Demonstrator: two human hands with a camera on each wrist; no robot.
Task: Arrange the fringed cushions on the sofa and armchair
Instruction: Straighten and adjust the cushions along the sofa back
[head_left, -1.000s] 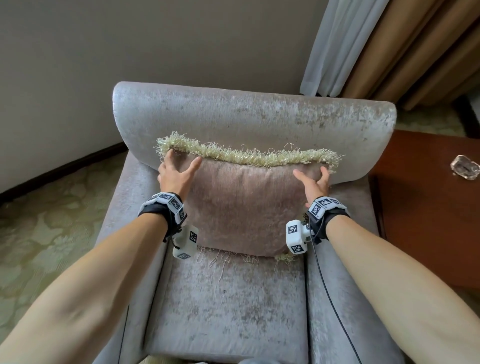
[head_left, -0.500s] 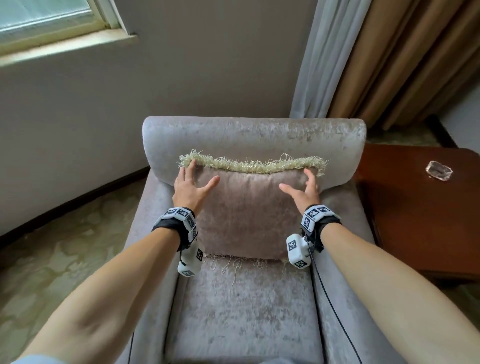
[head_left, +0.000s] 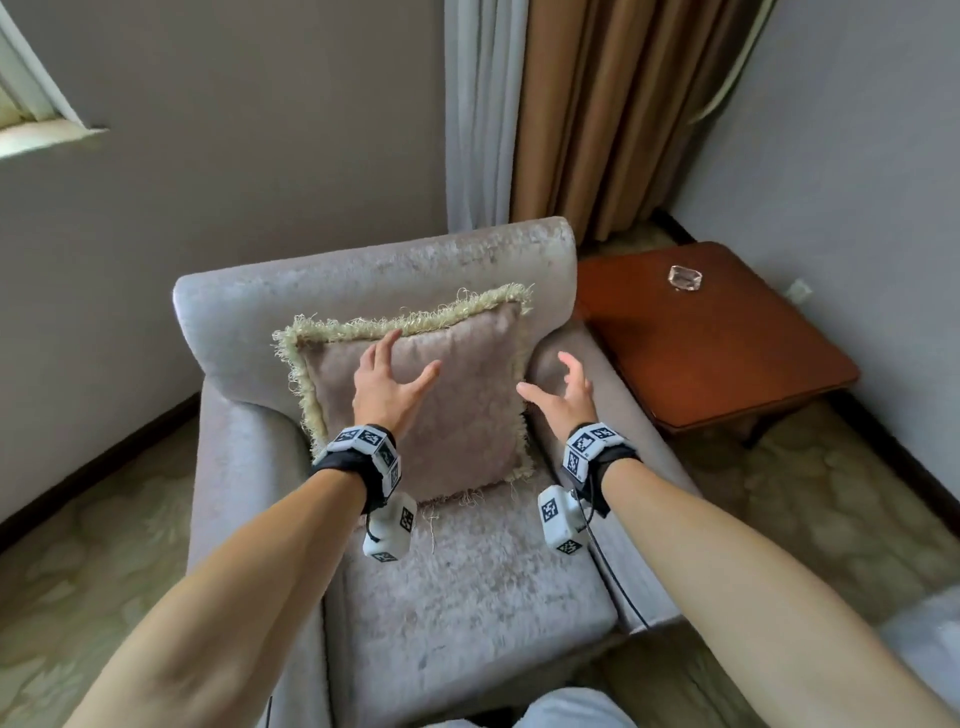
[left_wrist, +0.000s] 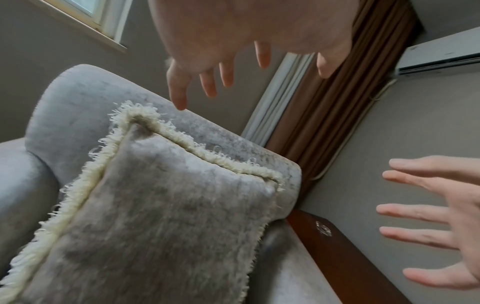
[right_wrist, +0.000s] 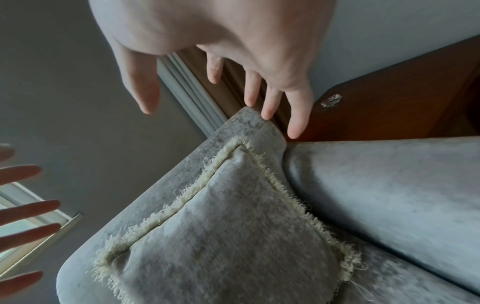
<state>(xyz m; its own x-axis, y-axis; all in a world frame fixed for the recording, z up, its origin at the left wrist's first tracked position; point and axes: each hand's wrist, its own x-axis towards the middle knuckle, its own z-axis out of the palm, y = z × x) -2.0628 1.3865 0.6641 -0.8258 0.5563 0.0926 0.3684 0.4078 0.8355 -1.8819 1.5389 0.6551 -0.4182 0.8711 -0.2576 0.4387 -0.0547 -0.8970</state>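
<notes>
A taupe cushion (head_left: 457, 405) (left_wrist: 166, 222) (right_wrist: 228, 236) with a cream fringe stands upright against the backrest of the grey velvet armchair (head_left: 467, 577). My left hand (head_left: 387, 387) (left_wrist: 233, 67) hovers in front of the cushion's upper left part with fingers spread and nothing in it. Off the cushion's right edge my right hand (head_left: 563, 392) (right_wrist: 233, 90) hangs over the armrest, fingers spread and empty. Both wrist views show a gap between the hands and the cushion.
A dark wooden side table (head_left: 711, 338) with a glass ashtray (head_left: 684, 278) stands right of the armchair. Brown and white curtains (head_left: 561, 114) hang behind it. Patterned carpet (head_left: 93, 551) lies on both sides. A window sill (head_left: 41, 135) shows at upper left.
Both hands have let go of the cushion's upper corners and drawn back with fingers spread. The view has pulled away and turned, so more of the armchair and side table shows.
</notes>
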